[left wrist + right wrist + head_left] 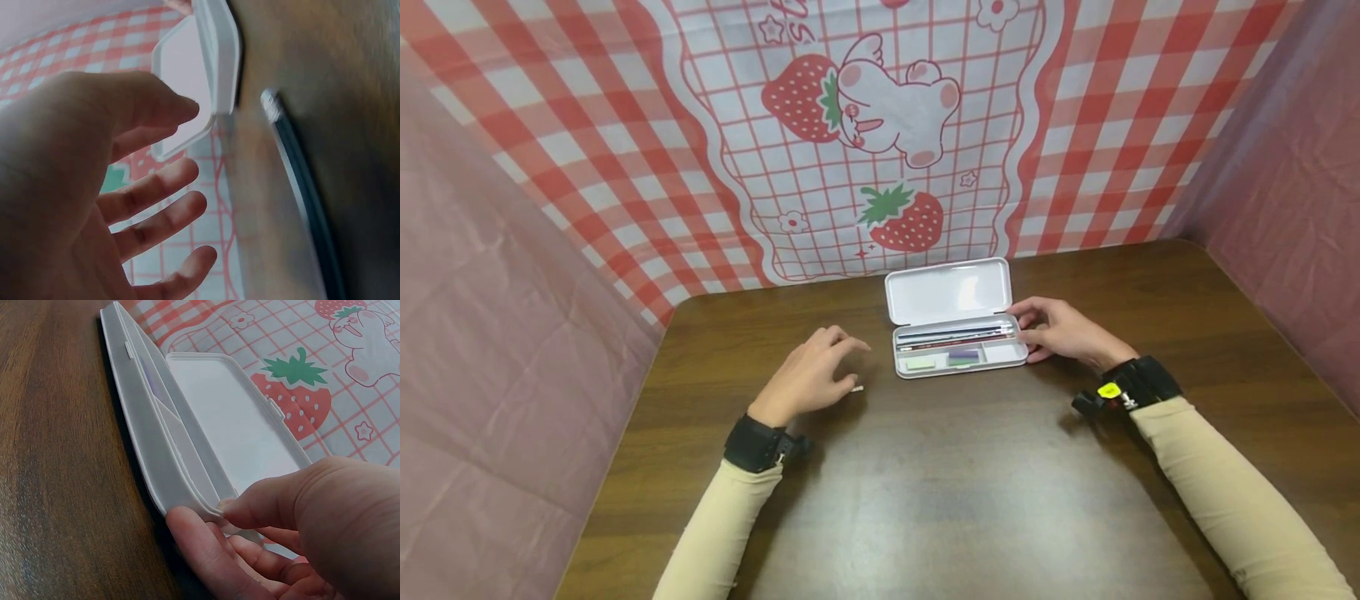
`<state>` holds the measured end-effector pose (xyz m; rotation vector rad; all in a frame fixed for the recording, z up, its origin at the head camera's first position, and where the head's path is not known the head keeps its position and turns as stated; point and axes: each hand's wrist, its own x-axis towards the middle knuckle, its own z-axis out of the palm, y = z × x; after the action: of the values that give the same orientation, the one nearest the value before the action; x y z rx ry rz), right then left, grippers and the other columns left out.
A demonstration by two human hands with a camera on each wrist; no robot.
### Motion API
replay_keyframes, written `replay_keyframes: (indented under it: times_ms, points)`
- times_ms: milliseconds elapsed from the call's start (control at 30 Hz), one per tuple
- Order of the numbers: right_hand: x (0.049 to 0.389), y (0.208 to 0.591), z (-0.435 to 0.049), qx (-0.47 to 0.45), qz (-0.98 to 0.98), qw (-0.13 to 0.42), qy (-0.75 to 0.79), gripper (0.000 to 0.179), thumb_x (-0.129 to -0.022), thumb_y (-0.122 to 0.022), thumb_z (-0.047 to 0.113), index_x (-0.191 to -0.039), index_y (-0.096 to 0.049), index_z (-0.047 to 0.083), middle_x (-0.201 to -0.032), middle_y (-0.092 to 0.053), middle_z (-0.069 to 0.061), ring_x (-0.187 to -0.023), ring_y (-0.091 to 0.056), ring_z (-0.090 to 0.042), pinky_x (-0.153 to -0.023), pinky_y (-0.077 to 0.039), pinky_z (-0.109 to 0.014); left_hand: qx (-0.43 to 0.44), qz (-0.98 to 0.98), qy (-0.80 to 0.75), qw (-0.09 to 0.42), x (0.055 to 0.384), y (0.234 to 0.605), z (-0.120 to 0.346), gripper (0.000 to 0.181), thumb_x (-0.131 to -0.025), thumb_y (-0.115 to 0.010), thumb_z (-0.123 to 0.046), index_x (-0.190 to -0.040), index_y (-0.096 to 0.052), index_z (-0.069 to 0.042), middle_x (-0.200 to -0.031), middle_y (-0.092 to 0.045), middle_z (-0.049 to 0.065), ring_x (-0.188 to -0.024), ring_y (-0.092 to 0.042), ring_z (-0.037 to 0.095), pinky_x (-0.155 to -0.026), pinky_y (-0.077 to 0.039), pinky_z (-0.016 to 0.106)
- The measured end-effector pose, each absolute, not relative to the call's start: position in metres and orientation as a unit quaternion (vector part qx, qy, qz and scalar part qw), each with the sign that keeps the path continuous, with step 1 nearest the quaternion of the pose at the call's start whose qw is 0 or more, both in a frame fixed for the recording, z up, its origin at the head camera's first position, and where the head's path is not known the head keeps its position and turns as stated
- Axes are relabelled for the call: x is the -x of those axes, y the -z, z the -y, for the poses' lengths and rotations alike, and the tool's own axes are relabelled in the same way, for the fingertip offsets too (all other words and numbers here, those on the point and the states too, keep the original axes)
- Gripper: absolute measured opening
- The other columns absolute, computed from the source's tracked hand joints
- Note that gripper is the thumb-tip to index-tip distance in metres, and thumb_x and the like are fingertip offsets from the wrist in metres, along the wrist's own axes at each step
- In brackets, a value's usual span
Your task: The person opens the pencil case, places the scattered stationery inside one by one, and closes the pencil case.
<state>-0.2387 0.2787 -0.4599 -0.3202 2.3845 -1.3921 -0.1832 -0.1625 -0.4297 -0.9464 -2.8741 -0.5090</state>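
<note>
A white pencil case (940, 293) lies with its lid raised near the back of the table. Several pencils (951, 342) rest in its long compartment. A pale green block (921, 364), a purple block (964, 356) and a white block (998, 352) sit along its front. At the case's right end, my right hand (1066, 333) grips the edge, thumb on the rim and fingers outside. My left hand (808, 377) hovers left of the case, fingers parted and holding nothing. A dark pencil (307, 194) with a pale, silvery end lies on the table by that hand, mostly hidden in the head view.
The brown wooden table (970, 492) extends in front of the case. Behind it hangs a red-and-white checked cloth (1120, 100) with strawberry prints, close to the raised lid. Pinkish cloth walls (505, 333) stand at both sides.
</note>
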Motion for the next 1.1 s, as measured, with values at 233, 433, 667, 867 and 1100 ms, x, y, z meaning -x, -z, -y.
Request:
replay_keyframes:
  times_ms: [233,433,667,867,1100]
  points:
    - [0.24,0.463,-0.278,0.111,-0.842,0.178,0.496,0.054,-0.108,-0.064,-0.001,-0.158,-0.048,-0.012,-0.132,-0.05,-0.027,-0.097,-0.066,-0.02,-0.071,-0.069,-0.031,0.291,0.939,0.18,0.022,0.182,0.42,0.181,0.047,-0.096,-0.085,-0.017,-0.142,-0.075,-0.013,-0.13,-0.071,0.014,-0.124,-0.067,0.031,-0.099,-0.062,0.053]
    - [0.24,0.464,-0.278,0.113,-0.843,0.178,0.495,0.054,-0.108,-0.064,-0.001,-0.159,-0.049,-0.012,-0.132,-0.051,-0.027,-0.097,-0.066,-0.021,-0.071,-0.069,-0.031,0.279,0.942,0.185,0.019,0.178,0.415,0.194,0.05,-0.095,-0.084,-0.016,-0.144,-0.074,-0.013,-0.132,-0.071,0.016,-0.127,-0.066,0.033,-0.1,-0.061,0.055]
    - [0.241,0.463,-0.278,0.112,-0.843,0.179,0.494,0.054,-0.108,-0.064,-0.001,-0.159,-0.048,-0.011,-0.132,-0.05,-0.027,-0.098,-0.066,-0.021,-0.072,-0.069,-0.031,0.259,0.949,0.182,-0.019,0.174,0.41,0.202,0.058,-0.095,-0.086,-0.017,-0.15,-0.069,-0.012,-0.137,-0.069,0.018,-0.128,-0.066,0.035,-0.105,-0.061,0.058]
    - [0.24,0.463,-0.278,0.111,-0.844,0.178,0.493,0.054,-0.108,-0.065,-0.001,-0.159,-0.049,-0.011,-0.133,-0.05,-0.027,-0.099,-0.066,-0.021,-0.072,-0.069,-0.031,0.237,0.952,0.172,-0.091,0.175,0.413,0.206,0.055,-0.093,-0.085,-0.007,-0.145,-0.068,-0.015,-0.135,-0.066,0.016,-0.125,-0.063,0.034,-0.101,-0.061,0.056]
    - [0.238,0.461,-0.279,0.109,-0.846,0.174,0.492,0.053,-0.108,-0.066,0.0,-0.157,-0.05,-0.011,-0.131,-0.051,-0.027,-0.096,-0.067,-0.02,-0.072,-0.069,-0.031,0.235,0.951,0.157,-0.126,0.179,0.42,0.208,0.054,-0.09,-0.087,0.002,-0.136,-0.067,-0.02,-0.132,-0.063,0.017,-0.122,-0.06,0.033,-0.096,-0.061,0.051]
